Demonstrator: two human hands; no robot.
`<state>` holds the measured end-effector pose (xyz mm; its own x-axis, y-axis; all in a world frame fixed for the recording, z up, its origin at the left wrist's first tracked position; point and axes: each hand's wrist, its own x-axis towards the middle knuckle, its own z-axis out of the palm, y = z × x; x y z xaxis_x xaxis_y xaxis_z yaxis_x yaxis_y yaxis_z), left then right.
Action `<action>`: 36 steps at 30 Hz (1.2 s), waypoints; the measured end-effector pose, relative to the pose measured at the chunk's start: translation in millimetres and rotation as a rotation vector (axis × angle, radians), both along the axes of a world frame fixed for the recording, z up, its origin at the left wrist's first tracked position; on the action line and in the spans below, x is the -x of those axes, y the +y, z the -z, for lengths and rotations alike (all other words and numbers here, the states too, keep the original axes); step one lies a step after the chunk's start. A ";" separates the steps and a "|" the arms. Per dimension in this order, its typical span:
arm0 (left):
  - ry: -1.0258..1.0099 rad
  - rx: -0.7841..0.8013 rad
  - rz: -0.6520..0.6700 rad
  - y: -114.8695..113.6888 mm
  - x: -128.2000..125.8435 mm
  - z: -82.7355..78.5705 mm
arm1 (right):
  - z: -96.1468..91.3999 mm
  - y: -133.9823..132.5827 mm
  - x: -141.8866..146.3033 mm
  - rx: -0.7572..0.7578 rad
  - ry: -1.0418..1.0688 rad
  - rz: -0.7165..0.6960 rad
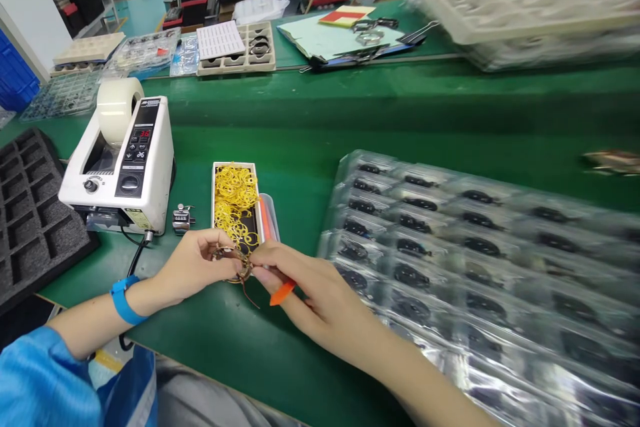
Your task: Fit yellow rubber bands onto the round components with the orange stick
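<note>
Bright even overhead light, soft shadows under hands [260, 274], glare on plastic trays [475, 267] at 4 o'clock, motion blur at 1 o'clock, wide-angle edge bending.

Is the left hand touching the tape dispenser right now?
No, the left hand pinches a small brown ring, clear of the tape dispenser.

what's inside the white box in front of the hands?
A tangle of thin yellow loops fills the white box, dark base showing near its front. The left hand, right hand and the brown wire coil they pinch cover its front edge.
</note>
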<state>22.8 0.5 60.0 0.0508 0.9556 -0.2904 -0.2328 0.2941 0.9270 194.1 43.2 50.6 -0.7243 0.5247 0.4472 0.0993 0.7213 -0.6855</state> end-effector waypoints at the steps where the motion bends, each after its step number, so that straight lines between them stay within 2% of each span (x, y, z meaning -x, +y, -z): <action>1: 0.010 -0.006 0.002 0.1 -0.1 0.2 | 0.2 -0.9 0.1 -0.013 -0.010 0.000; 3: 0.013 -0.001 0.032 -0.4 0.0 0.8 | 1.1 -2.9 0.6 -0.002 -0.032 0.003; 5: 0.005 0.021 0.074 -1.5 0.3 1.4 | 2.6 -5.1 1.9 0.075 -0.045 -0.007; 11: 0.035 0.044 0.092 -3.6 1.0 2.3 | 5.3 -6.4 5.9 0.498 -0.094 -0.020; 13: 0.018 0.036 0.081 -3.0 1.8 1.8 | 4.1 -4.5 4.6 0.540 -0.109 0.010; 18: 0.004 -0.024 0.058 -1.2 4.0 1.2 | 1.9 -1.2 -1.3 0.486 -0.174 0.026; 21: 0.028 -0.019 0.062 -0.6 4.3 3.2 | 3.6 -2.0 -0.2 0.506 -0.171 0.050; 25: 0.042 -0.011 0.058 0.1 4.1 6.2 | 6.1 -3.3 6.5 0.648 -0.128 0.091; 30: 0.107 -0.091 0.044 0.5 5.4 6.1 | 6.1 -1.7 12.3 0.889 -0.063 0.083; 33: 0.243 -0.181 0.051 -0.7 6.9 6.6 | 6.0 -1.2 12.8 0.904 -0.030 0.158; 36: 0.619 -0.447 0.011 -3.9 8.5 11.5 | 6.6 -3.3 13.0 0.984 -0.016 0.191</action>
